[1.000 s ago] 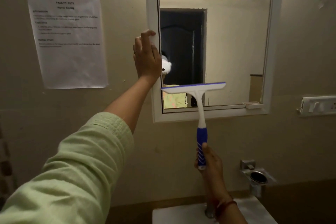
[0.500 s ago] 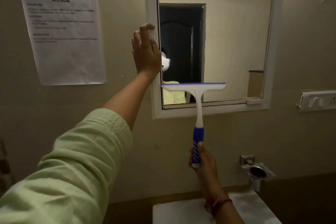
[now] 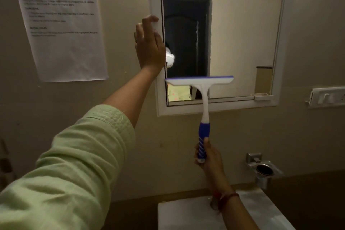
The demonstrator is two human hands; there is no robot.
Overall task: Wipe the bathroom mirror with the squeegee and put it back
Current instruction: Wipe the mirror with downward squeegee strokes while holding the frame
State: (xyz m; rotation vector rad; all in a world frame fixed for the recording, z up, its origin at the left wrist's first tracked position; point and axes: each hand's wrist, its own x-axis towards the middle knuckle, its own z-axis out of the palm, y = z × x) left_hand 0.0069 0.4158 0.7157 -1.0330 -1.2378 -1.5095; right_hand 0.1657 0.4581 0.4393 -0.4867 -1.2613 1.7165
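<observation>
A white-framed mirror (image 3: 242,33) hangs on the beige wall. The squeegee (image 3: 200,82) has a white head with a blue blade edge and a blue-and-white handle. Its blade lies level against the lower left part of the glass, a little above the bottom frame. My right hand (image 3: 207,157) grips the handle's lower end, below the mirror. My left hand (image 3: 148,45) rests flat on the mirror's left frame edge, fingers curled over it, the green sleeve reaching up from the lower left.
A printed sheet (image 3: 59,24) is taped to the wall left of the mirror. A switch plate (image 3: 326,97) sits at the right edge. A metal holder (image 3: 263,170) is fixed low on the right. A white basin top (image 3: 186,214) lies below.
The squeegee blade sits lower on the glass than a second ago, and the view has tilted slightly. My left hand stays on the frame.
</observation>
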